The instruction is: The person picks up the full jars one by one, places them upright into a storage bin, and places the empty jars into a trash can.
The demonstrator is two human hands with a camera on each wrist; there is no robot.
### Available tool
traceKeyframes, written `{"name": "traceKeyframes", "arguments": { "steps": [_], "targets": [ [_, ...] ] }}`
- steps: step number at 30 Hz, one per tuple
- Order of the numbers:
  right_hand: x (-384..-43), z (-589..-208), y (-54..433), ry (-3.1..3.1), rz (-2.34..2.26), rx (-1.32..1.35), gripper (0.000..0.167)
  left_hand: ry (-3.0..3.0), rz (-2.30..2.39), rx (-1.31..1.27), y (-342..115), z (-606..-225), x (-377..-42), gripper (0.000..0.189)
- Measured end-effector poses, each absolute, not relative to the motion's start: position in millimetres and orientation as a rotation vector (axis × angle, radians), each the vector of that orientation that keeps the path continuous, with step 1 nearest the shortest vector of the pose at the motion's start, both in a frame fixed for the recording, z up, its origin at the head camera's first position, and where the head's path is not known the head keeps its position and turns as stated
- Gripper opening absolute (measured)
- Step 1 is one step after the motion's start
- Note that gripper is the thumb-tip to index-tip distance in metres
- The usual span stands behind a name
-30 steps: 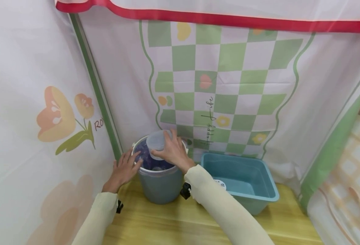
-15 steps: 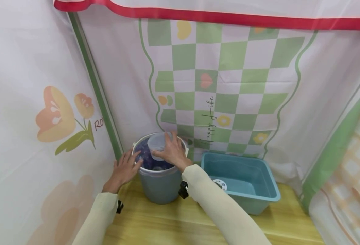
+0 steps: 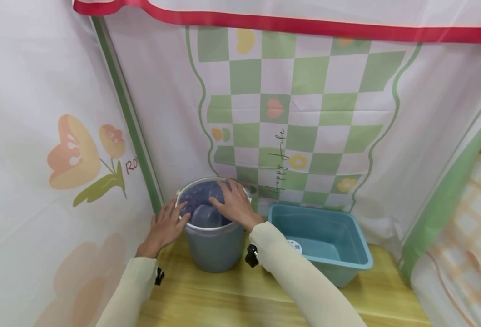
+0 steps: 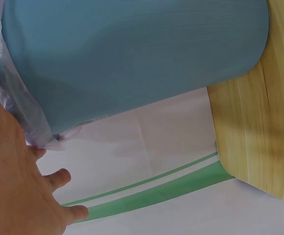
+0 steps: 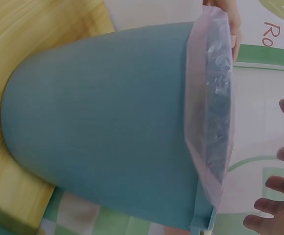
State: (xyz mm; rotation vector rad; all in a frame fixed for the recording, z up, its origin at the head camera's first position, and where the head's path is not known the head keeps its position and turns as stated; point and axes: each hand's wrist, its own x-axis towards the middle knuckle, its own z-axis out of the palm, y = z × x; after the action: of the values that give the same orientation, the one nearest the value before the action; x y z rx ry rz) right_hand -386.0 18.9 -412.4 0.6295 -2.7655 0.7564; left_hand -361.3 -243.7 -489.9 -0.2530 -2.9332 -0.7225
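Observation:
A blue-grey trash bin lined with a thin purple plastic bag stands on the wooden table. Inside it, near the front wall, lies a translucent round plastic container. My right hand is over the bin's right side with fingers spread and nothing in it; the right wrist view shows these fingers apart, beyond the bag-covered rim. At the bin's left rim rests my left hand, its fingers spread over the bag's edge. In the left wrist view, the left hand lies beside the bin's wall.
Right of the bin is a teal rectangular basin, with a small white round item with printed marks inside, partly behind the right sleeve. Patterned curtains hang close behind and to the left. The wooden table extends in front.
My right hand has let go of the plastic container, which has dropped down into the bin. The fingers have spread, and the left hand has stayed at the rim.

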Motion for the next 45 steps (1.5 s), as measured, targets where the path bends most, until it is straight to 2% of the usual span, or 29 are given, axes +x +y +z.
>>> {"name": "traceKeyframes", "arguments": {
  "steps": [11,22,32,45],
  "targets": [
    [-371,-420,45,-2.795,0.721,0.725,0.072,-2.935,-0.734,-0.268,-249,-497,-369,0.075],
    [-348,-440,91,-2.811,0.718,0.661,0.082,-2.935,-0.719,-0.269,-244,-491,-361,0.073],
    [-320,-463,139,-2.751,0.632,0.644,0.082,-2.926,-0.705,-0.276,-245,-491,-361,0.076],
    [-289,-482,178,-2.712,0.551,0.575,0.083,-2.925,-0.731,-0.269,-243,-489,-358,0.077]
  ]
}}
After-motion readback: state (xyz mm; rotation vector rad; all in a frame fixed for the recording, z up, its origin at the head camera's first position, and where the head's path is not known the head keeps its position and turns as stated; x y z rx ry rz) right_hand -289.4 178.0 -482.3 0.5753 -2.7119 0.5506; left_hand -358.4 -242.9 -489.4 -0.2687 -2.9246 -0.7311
